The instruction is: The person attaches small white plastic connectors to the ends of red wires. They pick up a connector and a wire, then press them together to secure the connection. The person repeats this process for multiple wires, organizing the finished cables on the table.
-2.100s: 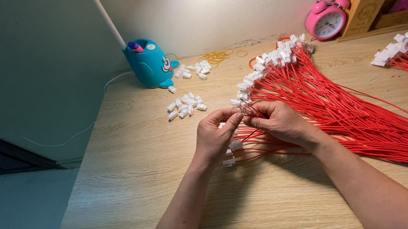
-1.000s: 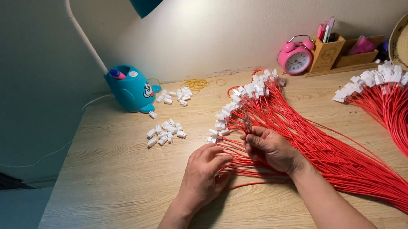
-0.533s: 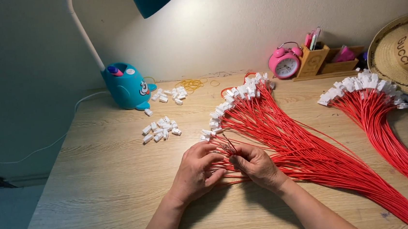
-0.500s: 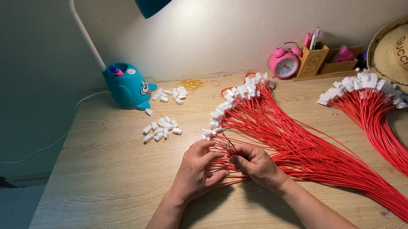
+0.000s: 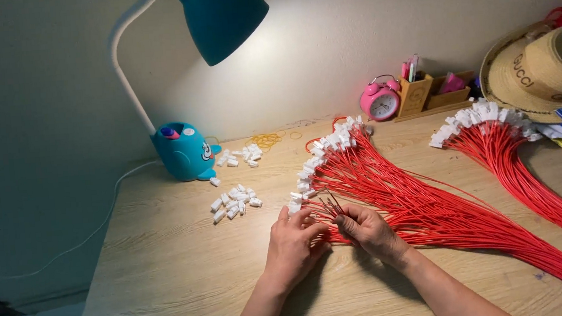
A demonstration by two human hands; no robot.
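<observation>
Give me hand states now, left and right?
Left hand: closed, pinching the bare ends of the thin red wires.
Right hand: closed, gripping the same wires.

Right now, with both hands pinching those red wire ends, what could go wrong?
The left hand and right hand work at the fanned red wire bundle; a tug might tangle its neighbours. The loose white connectors lie unboxed nearby and could scatter if brushed by a sleeve or elbow.
</observation>
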